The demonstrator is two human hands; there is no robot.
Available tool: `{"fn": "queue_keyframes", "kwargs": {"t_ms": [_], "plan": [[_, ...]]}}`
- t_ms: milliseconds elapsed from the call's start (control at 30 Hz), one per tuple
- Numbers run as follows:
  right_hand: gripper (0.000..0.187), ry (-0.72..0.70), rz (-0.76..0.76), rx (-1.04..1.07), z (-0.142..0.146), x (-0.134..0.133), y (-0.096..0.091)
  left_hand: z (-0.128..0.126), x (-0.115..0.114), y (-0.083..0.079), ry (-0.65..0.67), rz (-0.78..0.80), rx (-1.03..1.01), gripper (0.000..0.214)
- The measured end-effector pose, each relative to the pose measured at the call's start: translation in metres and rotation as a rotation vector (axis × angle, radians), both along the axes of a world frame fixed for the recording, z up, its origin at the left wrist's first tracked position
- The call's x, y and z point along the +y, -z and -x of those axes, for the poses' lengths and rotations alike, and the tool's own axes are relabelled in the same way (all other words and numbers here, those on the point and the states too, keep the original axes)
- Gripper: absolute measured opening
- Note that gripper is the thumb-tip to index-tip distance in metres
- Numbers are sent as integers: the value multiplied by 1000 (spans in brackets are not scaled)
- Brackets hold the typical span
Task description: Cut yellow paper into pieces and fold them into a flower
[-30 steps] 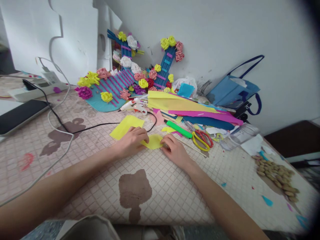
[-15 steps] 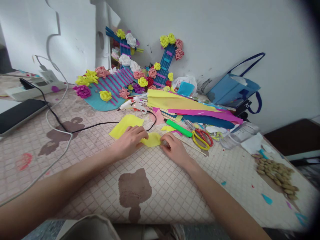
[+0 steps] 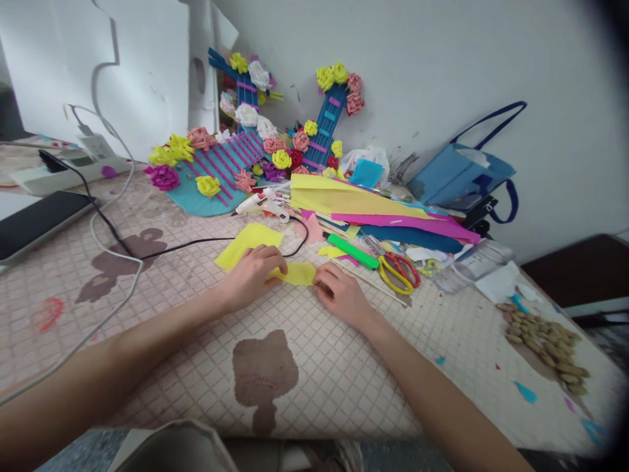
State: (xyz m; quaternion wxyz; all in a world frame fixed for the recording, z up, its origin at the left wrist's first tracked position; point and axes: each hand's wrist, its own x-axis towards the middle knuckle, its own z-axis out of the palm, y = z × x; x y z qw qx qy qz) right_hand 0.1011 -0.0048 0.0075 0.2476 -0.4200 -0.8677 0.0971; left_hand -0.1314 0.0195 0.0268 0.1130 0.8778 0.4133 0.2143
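Note:
A small yellow paper piece point(image 3: 298, 273) lies flattened on the table between both hands. My left hand point(image 3: 253, 278) grips its left end with curled fingers. My right hand point(image 3: 340, 295) pinches its right end, fingers bent onto the table. A larger yellow paper sheet point(image 3: 247, 242) lies just beyond my left hand. A thin wooden stick point(image 3: 373, 285) runs right of my right hand.
A glue gun point(image 3: 261, 206) with a black cord, a green marker point(image 3: 352, 251), yellow scissors point(image 3: 396, 273) and stacked coloured paper point(image 3: 373, 213) lie behind. Paper-flower crafts point(image 3: 230, 164) lean by the wall. A phone point(image 3: 34, 223) and power strip sit left; nuts point(image 3: 545, 341) and a blue bag point(image 3: 459, 174) right.
The yellow piece has been pressed narrower and flatter between the hands. Both hands shifted slightly, staying on its two ends.

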Motion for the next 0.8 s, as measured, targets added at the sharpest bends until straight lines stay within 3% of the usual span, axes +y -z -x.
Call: {"fn": "queue_keyframes", "kwargs": {"t_ms": [200,800], "plan": [[16,3,49,-44,5,-7,-3,-1,-8,-7,32,-88,113,11],[16,-52,22,17,-1,2,10,3,1,2,27,105,16,5]]}}
